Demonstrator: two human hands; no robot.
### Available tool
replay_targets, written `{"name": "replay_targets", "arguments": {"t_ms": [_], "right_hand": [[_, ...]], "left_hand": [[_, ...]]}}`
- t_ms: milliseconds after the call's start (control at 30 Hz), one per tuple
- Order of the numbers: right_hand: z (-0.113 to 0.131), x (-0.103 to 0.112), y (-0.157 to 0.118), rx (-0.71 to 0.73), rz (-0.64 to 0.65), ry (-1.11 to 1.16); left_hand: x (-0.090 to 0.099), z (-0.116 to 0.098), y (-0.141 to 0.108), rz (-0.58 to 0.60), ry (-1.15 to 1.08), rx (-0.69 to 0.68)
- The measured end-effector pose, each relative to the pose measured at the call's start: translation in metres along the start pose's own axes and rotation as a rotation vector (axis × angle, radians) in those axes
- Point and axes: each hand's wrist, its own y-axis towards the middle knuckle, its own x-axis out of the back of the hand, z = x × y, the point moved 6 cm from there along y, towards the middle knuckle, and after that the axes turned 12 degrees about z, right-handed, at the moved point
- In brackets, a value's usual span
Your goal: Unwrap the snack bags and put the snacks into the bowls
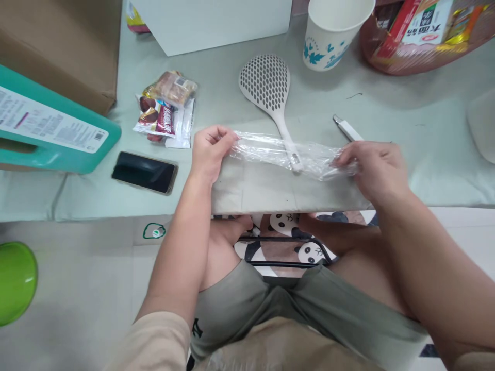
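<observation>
A clear plastic bag or wrapper [266, 147] is stretched between my two hands over the near part of the table. My left hand [214, 149] pinches its left end, and my right hand [377, 167] grips the crumpled right end. Beneath the plastic lies the handle of a light grey skimmer [266, 82], whose perforated head points away from me. Just beyond my right hand rests a white-handled tool [347, 128], perhaps a cutter or peeler; its near end is partly hidden by the hand.
Left of my hands lie a phone [145, 172] and several snack packets [164, 116]. A green jug [77, 139] and a cardboard box [69, 46] stand further left. At the back are a white box [216, 23], a paper cup [328, 36] and a red basket of packets [377, 49].
</observation>
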Motion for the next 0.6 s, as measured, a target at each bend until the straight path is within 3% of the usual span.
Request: {"name": "replay_targets", "arguments": {"t_ms": [100, 300, 467, 600], "right_hand": [[-0.002, -0.001, 0.001, -0.07, -0.033, 0.003], [-0.016, -0.001, 0.004, -0.142, 0.023, 0.151], [-0.017, -0.003, 0.004, -0.081, -0.023, 0.38], [-0.012, -0.005, 0.006, -0.016, -0.015, 0.514]], "left_hand": [[-0.001, 0.005, 0.003, 0.056, 0.019, -0.001], [0.003, 0.005, 0.003, 0.019, 0.053, 0.041], [-0.004, 0.0, -0.004, -0.023, -0.043, 0.139], [-0.014, -0.001, -0.006, 0.049, -0.153, 0.226]]}}
